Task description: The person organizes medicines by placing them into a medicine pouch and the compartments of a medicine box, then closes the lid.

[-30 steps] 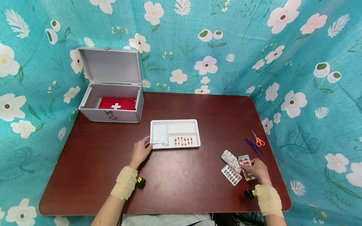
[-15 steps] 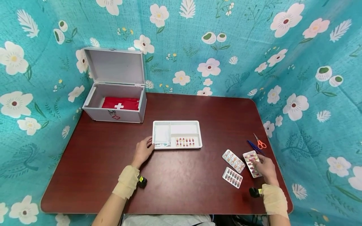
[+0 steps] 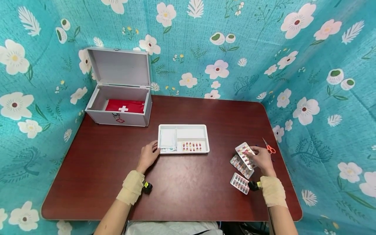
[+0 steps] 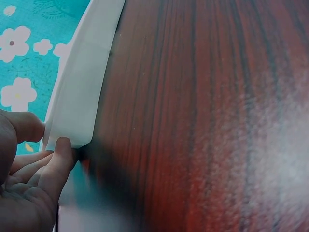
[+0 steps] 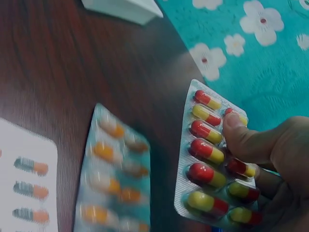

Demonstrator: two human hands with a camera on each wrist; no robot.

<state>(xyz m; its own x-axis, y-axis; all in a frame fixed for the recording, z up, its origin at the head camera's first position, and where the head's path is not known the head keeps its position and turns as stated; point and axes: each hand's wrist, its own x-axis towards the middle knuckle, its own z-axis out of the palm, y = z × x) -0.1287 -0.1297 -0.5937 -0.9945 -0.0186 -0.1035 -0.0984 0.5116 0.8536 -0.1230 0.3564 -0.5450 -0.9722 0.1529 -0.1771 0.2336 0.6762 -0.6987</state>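
My right hand (image 3: 262, 160) pinches a blister pack (image 5: 205, 150) of red-and-yellow capsules, thumb on its capsule side. It is raised and tilted in the right wrist view. Below it on the table lie a blister pack of orange-and-clear capsules (image 3: 241, 167) and one of grey-and-orange capsules (image 3: 240, 183). My left hand (image 3: 148, 157) holds the front left corner of a white compartment tray (image 3: 191, 131), thumb at the rim and fingers against the wall (image 4: 79, 106). Inside the tray are a clear-wrapped packet (image 3: 168, 138) at left and a red-and-yellow capsule pack (image 3: 192, 147) at front right.
An aluminium case (image 3: 129, 120) with its lid up stands at the back left, holding a red pouch (image 3: 113, 105) with a white cross. Orange-handled scissors (image 3: 269, 148) lie near the table's right edge. A blue tool beside them is mostly hidden by my right hand.
My right hand has lifted the red-and-yellow blister pack from beside the others and moved it left, over the orange capsule pack. My left hand stays at the tray corner.
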